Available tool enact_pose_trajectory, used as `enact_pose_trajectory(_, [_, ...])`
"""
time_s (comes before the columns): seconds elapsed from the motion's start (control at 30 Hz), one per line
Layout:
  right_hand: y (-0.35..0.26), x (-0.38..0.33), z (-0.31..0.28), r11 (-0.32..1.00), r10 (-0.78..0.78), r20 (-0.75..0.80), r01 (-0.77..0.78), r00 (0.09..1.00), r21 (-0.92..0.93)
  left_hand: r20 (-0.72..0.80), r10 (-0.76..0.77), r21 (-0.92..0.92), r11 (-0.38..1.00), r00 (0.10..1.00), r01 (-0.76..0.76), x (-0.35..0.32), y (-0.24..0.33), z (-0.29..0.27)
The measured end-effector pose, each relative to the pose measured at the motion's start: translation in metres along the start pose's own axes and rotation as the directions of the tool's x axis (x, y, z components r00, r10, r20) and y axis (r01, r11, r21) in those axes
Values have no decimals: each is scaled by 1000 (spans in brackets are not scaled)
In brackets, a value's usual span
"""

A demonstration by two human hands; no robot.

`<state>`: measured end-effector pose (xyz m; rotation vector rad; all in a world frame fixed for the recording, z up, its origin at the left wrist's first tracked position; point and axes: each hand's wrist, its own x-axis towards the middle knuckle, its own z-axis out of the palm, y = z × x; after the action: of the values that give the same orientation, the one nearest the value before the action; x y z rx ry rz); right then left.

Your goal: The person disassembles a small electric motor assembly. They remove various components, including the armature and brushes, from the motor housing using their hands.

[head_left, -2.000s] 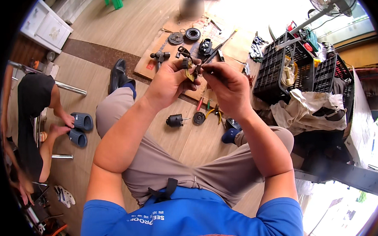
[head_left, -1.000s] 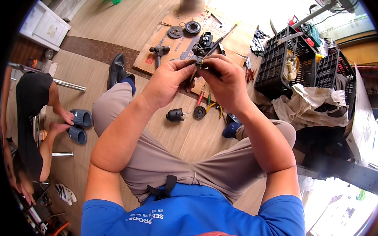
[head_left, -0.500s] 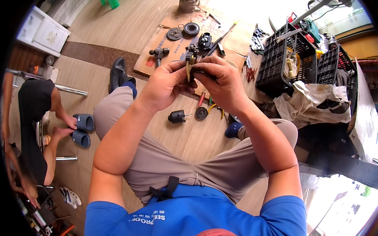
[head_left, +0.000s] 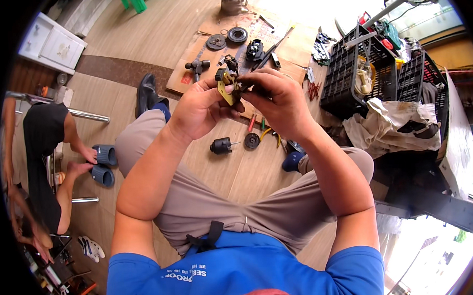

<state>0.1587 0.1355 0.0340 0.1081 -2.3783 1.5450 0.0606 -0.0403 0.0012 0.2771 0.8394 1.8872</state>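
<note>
In front of my chest I hold a small part with a yellow metal plate and black pieces point(head_left: 226, 97) in both hands. My left hand point(head_left: 194, 111) is closed on its left side, the thumb lying against the plate. The fingers of my right hand point(head_left: 278, 102) pinch its dark right side, and they hide some of it. Below my hands, a black motor-like cylinder with a thin shaft point(head_left: 221, 145) lies on the floor. Beside it are a dark round disc point(head_left: 252, 141), a red-handled tool point(head_left: 251, 122) and a yellow-handled tool point(head_left: 266, 133).
Cardboard point(head_left: 191, 82) ahead bears a hammer point(head_left: 197, 66), a ring-shaped part point(head_left: 238, 35) and other parts. Black crates point(head_left: 344, 74) stand at right, a pale cloth point(head_left: 383, 128) beside them. At left, another person's bare feet point(head_left: 84, 160) are near blue slippers point(head_left: 104, 164).
The part has turned in my fingers: its yellow plate was nearly edge-on and now shows its flat face, tilted left. My hands stay in nearly the same place.
</note>
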Motion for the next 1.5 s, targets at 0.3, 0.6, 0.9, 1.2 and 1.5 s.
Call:
enact_pose_trajectory(0.3, [12, -4, 6, 989, 79, -76, -68, 994, 134, 38, 21, -87, 996, 999, -17, -2, 3, 7])
enact_pose_trajectory(0.6, [3, -2, 5, 991, 77, -65, -69, 995, 116, 69, 89, 1, 996, 994, -89, -3, -1, 2])
enact_pose_trajectory(0.9, [0, -3, 2, 999, -30, -65, 33, 997, 43, 45, 69, 17, 997, 997, -70, -5, 1, 1])
enact_pose_trajectory(1.2, [0, -3, 4, 999, -37, -62, 36, 997, -22, 28, -19, -14, 1000, 999, 19, -2, -5, -7])
enact_pose_trajectory(1.5, [0, -1, 5, 1000, -22, -58, 21, 998, -17, 26, -23, -63, 998, 999, 25, -2, -3, -3])
